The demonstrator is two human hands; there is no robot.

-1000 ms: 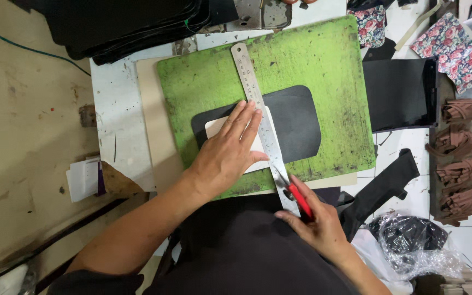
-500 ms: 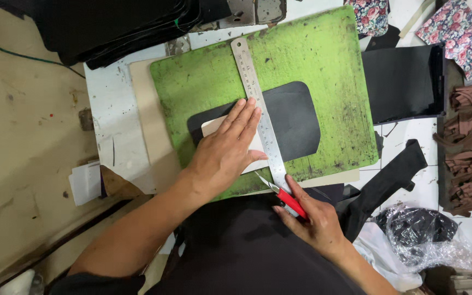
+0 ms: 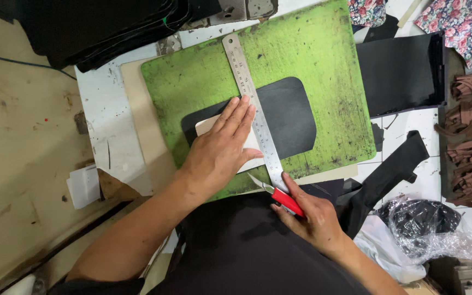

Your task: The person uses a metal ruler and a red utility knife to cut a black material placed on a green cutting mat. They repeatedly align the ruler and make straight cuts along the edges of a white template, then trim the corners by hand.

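Under my left hand (image 3: 219, 150), which lies flat with fingers stretched and closed on nothing, I feel out a pale, stiff card template (image 3: 210, 124) pressed onto a dark, matte sheet with rounded corners (image 3: 288, 117). My fingertips rest against the edge of a long steel ruler (image 3: 252, 106), brushed metal with fine graduations, which runs diagonally across the sheet. My right hand (image 3: 310, 216) is curled tight around a red-handled utility knife (image 3: 279, 196), whose thin blade points up and left at the near end of the ruler, beside the edge of the board. All of this sits on a green cutting mat (image 3: 334, 71), scuffed and speckled with dark marks, which itself lies on a beige board (image 3: 137, 114) over a white, stained table (image 3: 96, 109). To the right I see a flat black panel (image 3: 400, 71), a black strap (image 3: 394, 169), a row of brown tassels (image 3: 471, 142), floral fabric (image 3: 460, 22) and crinkled clear plastic (image 3: 432, 224); stacked black sheets (image 3: 110, 27) lie at the top left. Compared with a second ago, my knife hand has slid a little leftward under the ruler's end, while my left hand keeps its place on the template.
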